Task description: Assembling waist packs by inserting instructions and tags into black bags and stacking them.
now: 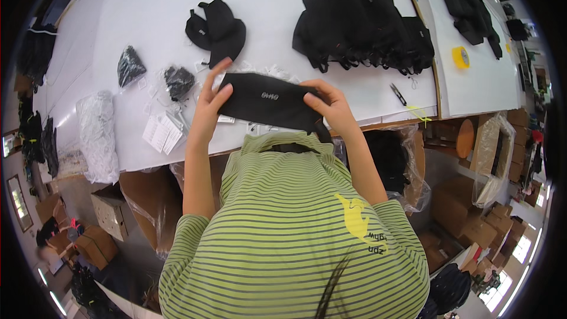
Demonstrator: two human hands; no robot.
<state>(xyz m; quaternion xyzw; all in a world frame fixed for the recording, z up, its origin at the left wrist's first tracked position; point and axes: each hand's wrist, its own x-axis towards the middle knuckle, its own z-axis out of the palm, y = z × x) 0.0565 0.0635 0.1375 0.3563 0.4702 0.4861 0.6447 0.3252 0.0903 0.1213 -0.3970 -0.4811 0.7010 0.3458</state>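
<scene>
We see one black fabric piece [266,103] held stretched between the two hands, in front of the body and above the near side of the white bench [260,0]. The fingers of the left hand [208,103] are grasping its left end, with the thumb on the upper face and the index finger raised past the edge. The fingers of the right hand [333,109] are grasping the other end, also with the thumb on top. Neither hand is released.

About the progress, we can judge only with caution. This single piece seems to be in the middle of handling, and it lies in no bag. A big pile of black pieces [360,20] rests on the right, and a smaller group of black pieces [218,26] lies farther up, left of it. Which of them is finished and which is waiting, we cannot tell. On the left, two small clear bags with dark contents, one here [130,66] and the other nearer [178,81], are beside white paper slips [162,133]. The thread snips [398,94] lie apart on the right, untouched by either hand.
</scene>
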